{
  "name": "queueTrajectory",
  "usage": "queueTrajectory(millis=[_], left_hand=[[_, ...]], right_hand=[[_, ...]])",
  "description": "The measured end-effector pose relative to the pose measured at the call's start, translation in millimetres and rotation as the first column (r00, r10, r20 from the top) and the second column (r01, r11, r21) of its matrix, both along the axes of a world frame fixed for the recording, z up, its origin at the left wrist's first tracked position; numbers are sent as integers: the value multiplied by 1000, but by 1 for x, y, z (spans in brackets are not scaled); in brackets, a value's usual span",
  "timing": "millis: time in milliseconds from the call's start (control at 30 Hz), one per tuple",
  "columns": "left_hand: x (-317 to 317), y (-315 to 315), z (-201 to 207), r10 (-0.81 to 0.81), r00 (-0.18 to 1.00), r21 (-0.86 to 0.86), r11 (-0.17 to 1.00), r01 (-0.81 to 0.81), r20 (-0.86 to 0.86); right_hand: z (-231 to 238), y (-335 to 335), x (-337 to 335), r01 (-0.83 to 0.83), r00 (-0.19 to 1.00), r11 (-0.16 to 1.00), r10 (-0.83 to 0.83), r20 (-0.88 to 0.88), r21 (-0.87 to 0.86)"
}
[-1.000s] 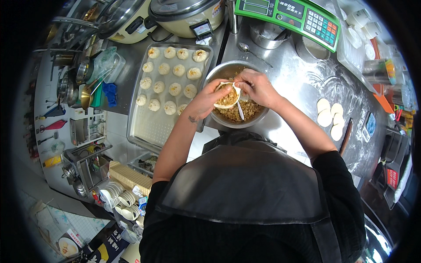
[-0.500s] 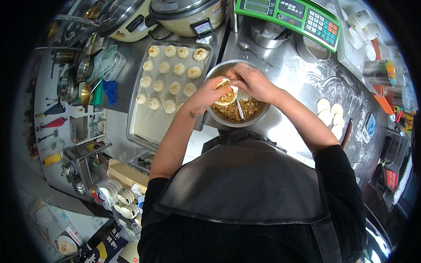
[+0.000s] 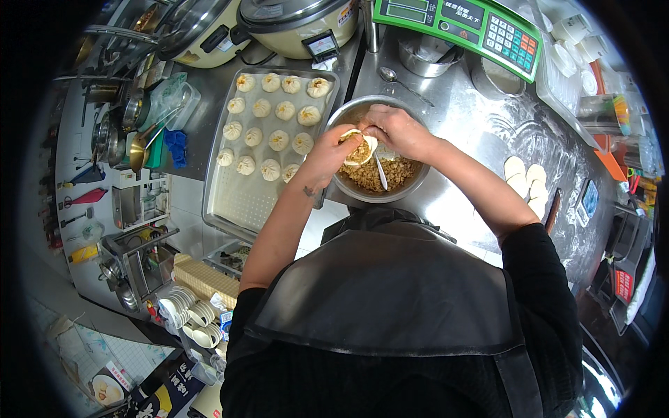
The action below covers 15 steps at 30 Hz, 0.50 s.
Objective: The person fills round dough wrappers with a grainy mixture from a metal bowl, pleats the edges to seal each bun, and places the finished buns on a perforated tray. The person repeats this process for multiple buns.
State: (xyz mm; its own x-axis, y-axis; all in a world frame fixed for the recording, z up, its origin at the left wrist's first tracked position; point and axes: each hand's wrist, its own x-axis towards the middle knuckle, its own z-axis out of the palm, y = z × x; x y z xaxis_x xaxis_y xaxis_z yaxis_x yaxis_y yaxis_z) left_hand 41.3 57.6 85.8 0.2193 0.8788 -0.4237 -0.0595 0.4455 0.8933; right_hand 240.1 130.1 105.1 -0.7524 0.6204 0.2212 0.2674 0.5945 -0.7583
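Observation:
A round dough wrapper [image 3: 370, 148] with brown crumbly filling in its middle is held over a steel bowl [image 3: 420, 182]. My left hand [image 3: 332, 153] cups it from the left, thumb over the filling. At its far edge the fingers of my right hand [image 3: 398, 131] are closed, pinching the dough. More of the filling [image 3: 398, 173] lies in the bowl, where a spoon [image 3: 381, 173] leans with its handle toward my hands. On a perforated tray [image 3: 233, 203] to the left sit several pleated buns [image 3: 279, 141] in rows.
Flat dough rounds [image 3: 535, 182] overlap on the floured steel counter [image 3: 474, 139] at the right, near a rolling pin [image 3: 552, 212]. A green scale [image 3: 456, 31], a metal spoon [image 3: 404, 83] and a small steel pot [image 3: 426, 61] stand beyond the bowl. Rice cookers [image 3: 296, 28] sit behind the tray.
My right fingers have shifted slightly along the wrapper's far edge. The wrapper stays in my left hand over the bowl, its filling still showing.

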Motion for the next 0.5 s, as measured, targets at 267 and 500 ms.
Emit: queueTrajectory(millis=[267,500], left_hand=[[-1,6,6,-96,986,88,990,108,-136],[3,10,0,-115,982,35,992,122,-151]], right_hand=[[-5,-3,3,40,993,999,-39,-112,8],[-11,-6,5,62,986,998,-62,-154,-3]])
